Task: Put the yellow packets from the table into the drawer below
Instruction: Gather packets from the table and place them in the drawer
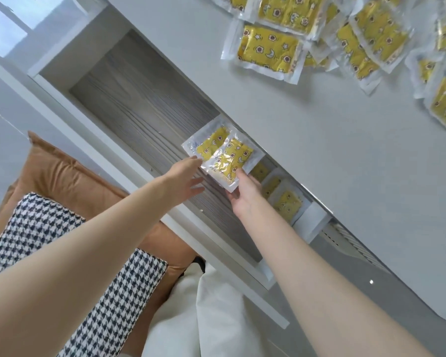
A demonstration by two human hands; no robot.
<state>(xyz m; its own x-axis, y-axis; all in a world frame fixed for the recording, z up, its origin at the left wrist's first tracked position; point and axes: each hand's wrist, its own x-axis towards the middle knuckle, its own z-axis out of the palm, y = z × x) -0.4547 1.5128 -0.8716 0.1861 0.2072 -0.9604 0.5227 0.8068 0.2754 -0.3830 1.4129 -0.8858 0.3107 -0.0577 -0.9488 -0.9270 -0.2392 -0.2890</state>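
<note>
Right hand [245,194] pinches yellow packets [227,155] by near edge.

left grip [188,176] — bare | right grip [245,194] — bare | forearms [88,253]: bare, unsleeved

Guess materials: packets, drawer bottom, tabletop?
Packets: clear glossy plastic film, crinkled with glare, over yellow printed contents. Drawer bottom: grey wood-grain, matte, likely laminate. Tabletop: smooth plain white, low sheen; probably laminate or painted board.
</note>
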